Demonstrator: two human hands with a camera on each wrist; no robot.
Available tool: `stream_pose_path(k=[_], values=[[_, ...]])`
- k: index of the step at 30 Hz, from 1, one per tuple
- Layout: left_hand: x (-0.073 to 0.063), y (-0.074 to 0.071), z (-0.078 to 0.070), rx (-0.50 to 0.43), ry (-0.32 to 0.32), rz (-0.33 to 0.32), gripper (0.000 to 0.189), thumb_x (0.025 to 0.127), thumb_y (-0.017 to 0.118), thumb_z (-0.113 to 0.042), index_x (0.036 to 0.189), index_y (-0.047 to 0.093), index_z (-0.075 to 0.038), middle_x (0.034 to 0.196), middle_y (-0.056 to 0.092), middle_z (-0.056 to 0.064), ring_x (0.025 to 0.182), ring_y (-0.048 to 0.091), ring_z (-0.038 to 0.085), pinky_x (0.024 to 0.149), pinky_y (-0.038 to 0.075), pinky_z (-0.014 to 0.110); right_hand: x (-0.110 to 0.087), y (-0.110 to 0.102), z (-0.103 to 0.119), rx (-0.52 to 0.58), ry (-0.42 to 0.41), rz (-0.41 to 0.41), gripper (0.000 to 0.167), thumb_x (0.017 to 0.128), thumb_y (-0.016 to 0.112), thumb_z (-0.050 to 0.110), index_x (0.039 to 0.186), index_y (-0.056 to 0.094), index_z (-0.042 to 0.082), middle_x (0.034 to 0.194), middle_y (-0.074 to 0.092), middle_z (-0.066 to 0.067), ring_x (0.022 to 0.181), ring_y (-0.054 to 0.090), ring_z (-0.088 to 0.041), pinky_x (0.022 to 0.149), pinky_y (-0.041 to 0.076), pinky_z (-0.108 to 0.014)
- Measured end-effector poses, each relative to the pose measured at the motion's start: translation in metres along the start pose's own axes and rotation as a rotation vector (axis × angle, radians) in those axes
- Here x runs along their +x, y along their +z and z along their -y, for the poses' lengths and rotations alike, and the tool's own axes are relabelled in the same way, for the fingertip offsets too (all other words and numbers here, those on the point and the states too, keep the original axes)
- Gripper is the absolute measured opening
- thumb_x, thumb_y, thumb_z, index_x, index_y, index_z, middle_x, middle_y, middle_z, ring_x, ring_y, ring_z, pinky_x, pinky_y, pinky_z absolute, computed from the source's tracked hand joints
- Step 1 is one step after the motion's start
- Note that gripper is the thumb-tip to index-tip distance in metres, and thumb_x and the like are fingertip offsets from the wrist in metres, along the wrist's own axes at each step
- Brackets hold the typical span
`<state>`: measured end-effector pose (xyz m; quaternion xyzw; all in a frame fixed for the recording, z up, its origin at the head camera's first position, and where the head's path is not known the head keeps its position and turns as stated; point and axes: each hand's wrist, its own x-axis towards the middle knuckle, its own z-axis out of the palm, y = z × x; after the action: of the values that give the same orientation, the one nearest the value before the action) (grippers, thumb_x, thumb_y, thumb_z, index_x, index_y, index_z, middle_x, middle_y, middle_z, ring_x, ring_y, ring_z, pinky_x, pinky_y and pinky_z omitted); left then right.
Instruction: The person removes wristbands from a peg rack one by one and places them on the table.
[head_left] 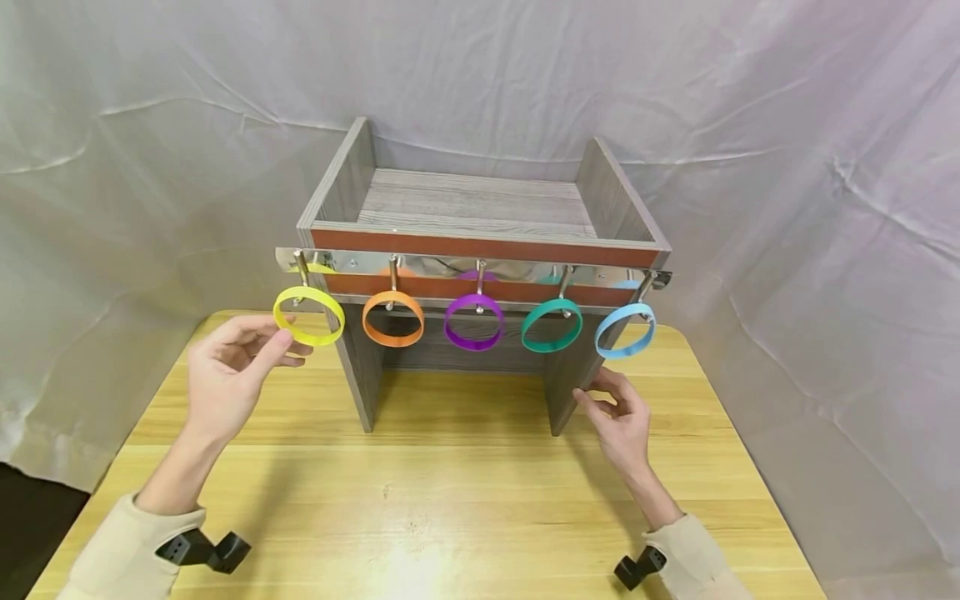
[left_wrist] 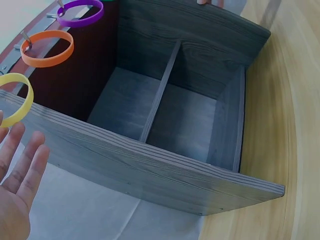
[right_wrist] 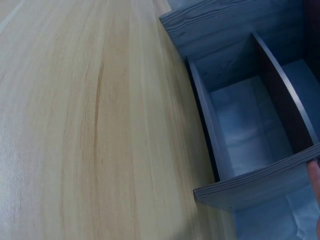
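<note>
My left hand (head_left: 236, 358) pinches the lower left edge of a yellow ring (head_left: 310, 340), whose top sits at the leftmost metal hook (head_left: 302, 267). Its index fingertip meets the ring in the left wrist view; the thumb is hidden there. Orange (head_left: 393, 340), purple (head_left: 474, 343), teal (head_left: 552, 344) and light blue (head_left: 625, 350) rings hang from the other hooks along a metal strip (head_left: 442, 265). On the far right, my right hand (head_left: 621, 417) touches the front edge of the grey wooden shelf unit's side panel (head_left: 567, 396), with its fingers loosely bent on the outer side.
The shelf unit stands on a light wooden table (head_left: 450, 500), with a tray-like top (head_left: 480, 196) and a red-brown front band (head_left: 480, 244). An inner divider (left_wrist: 161, 95) splits it below. Grey cloth (head_left: 480, 75) surrounds the table on the back and sides.
</note>
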<state>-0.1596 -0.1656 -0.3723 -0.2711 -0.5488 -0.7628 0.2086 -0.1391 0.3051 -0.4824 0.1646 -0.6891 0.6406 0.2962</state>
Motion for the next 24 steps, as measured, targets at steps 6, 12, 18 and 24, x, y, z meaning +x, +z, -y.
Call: stream_pose_path(k=[6, 12, 18, 24], values=[[0.0, -0.002, -0.003, -0.014, -0.001, -0.01, 0.024, 0.093, 0.053, 0.027, 0.108, 0.069, 0.018, 0.097, 0.082, 0.01, 0.077, 0.08, 0.017, 0.068, 0.069, 0.027, 0.0, 0.0, 0.0, 0.008, -0.003, 0.003, 0.037, 0.085, 0.067, -0.027, 0.121, 0.063, -0.019, 0.109, 0.076, 0.007, 0.1, 0.072, -0.005, 0.072, 0.064, -0.012], [0.003, 0.0, -0.008, -0.026, 0.032, -0.035, 0.021, 0.092, 0.054, 0.027, 0.106, 0.068, 0.02, 0.097, 0.082, 0.013, 0.076, 0.08, 0.018, 0.067, 0.069, 0.028, 0.0, -0.001, 0.0, 0.008, -0.016, 0.013, 0.038, 0.085, 0.067, -0.027, 0.121, 0.062, -0.019, 0.11, 0.076, 0.008, 0.101, 0.073, -0.005, 0.073, 0.064, -0.013], [0.004, 0.0, -0.013, -0.03, 0.024, -0.048, 0.021, 0.092, 0.055, 0.027, 0.107, 0.068, 0.021, 0.098, 0.082, 0.014, 0.075, 0.081, 0.02, 0.068, 0.07, 0.028, 0.001, -0.002, -0.001, 0.034, -0.031, 0.026, 0.039, 0.084, 0.067, -0.028, 0.122, 0.063, -0.018, 0.11, 0.076, 0.005, 0.101, 0.073, -0.007, 0.073, 0.065, -0.014], [0.004, -0.001, -0.013, -0.031, 0.017, -0.047, 0.024, 0.092, 0.055, 0.028, 0.107, 0.07, 0.018, 0.097, 0.082, 0.015, 0.075, 0.08, 0.02, 0.068, 0.07, 0.028, 0.004, -0.005, 0.002, 0.045, 0.009, 0.054, 0.04, 0.084, 0.067, -0.028, 0.123, 0.062, -0.019, 0.111, 0.077, 0.005, 0.099, 0.074, -0.007, 0.073, 0.065, -0.014]])
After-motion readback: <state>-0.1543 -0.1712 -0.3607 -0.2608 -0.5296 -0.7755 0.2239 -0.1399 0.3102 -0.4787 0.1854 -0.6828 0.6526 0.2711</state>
